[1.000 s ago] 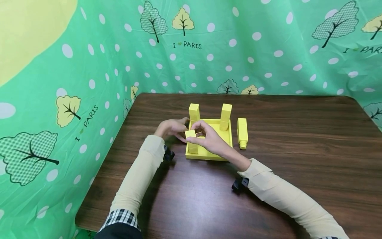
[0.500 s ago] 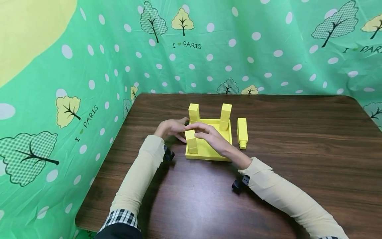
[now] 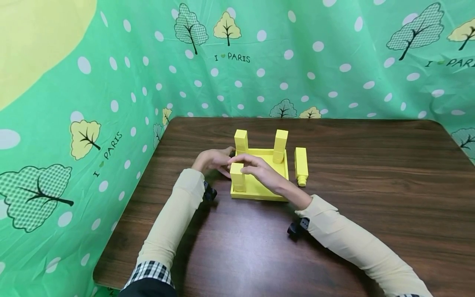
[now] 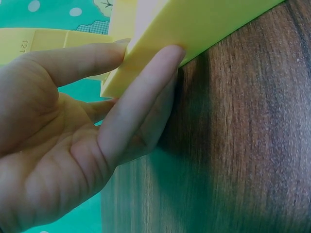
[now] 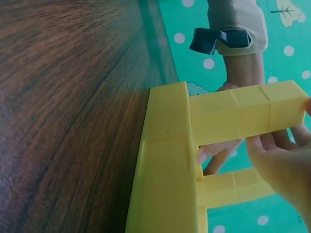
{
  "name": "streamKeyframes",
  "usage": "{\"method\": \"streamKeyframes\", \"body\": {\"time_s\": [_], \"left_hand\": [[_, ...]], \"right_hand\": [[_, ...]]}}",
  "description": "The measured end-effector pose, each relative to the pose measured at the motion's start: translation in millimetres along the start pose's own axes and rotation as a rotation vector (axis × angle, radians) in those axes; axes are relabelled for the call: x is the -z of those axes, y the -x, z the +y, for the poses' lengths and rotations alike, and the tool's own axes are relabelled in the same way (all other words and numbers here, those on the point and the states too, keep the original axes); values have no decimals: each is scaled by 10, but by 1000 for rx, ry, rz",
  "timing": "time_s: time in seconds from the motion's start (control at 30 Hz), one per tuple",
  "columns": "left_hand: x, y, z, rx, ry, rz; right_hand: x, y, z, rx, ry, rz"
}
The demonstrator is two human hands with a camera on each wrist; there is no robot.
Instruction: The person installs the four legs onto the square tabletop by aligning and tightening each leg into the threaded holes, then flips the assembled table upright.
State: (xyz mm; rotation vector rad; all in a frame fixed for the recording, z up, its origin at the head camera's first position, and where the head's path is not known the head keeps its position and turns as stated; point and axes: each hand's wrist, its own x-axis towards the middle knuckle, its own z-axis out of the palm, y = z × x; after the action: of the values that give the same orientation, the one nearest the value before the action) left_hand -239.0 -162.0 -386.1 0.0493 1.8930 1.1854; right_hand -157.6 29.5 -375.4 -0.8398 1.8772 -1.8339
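A yellow square base with a raised rim (image 3: 259,196) lies on the table, and three yellow square legs stand upright at its corners. My left hand (image 3: 215,159) holds its left edge; in the left wrist view the thumb lies on one side of the edge and the fingers (image 4: 141,102) press the outer face. At the near-left corner my right hand (image 3: 261,171) holds the upper part of the leg (image 3: 238,179), with the thumb (image 5: 256,147) against its side in the right wrist view. The far-left leg (image 3: 241,141) and far-right leg (image 3: 280,144) stand untouched.
A loose yellow leg (image 3: 302,163) with a narrower peg end lies on the dark wooden table (image 3: 371,185), right of the base. Green patterned cloth (image 3: 319,82) hangs behind and to the left of the table.
My right hand's fingers have shifted from the near side of the near-left leg to a flatter pose over its top and far side. My left hand stays in place.
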Motion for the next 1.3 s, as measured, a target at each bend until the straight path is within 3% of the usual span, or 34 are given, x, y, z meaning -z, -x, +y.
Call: {"method": "streamKeyframes", "body": {"time_s": [0.4,0.7,1.0,1.3], "left_hand": [[-1,-17,-5,22,5,14],[-14,-13,-16,5,33,18],[6,-19,-7,21,7,23],[-2,-13,-1,15,16,11]], "right_hand": [[-12,30,13,11,35,49],[-51,63,28,0,89,145],[-81,46,84,44,158,202],[-46,70,42,56,52,133]]}}
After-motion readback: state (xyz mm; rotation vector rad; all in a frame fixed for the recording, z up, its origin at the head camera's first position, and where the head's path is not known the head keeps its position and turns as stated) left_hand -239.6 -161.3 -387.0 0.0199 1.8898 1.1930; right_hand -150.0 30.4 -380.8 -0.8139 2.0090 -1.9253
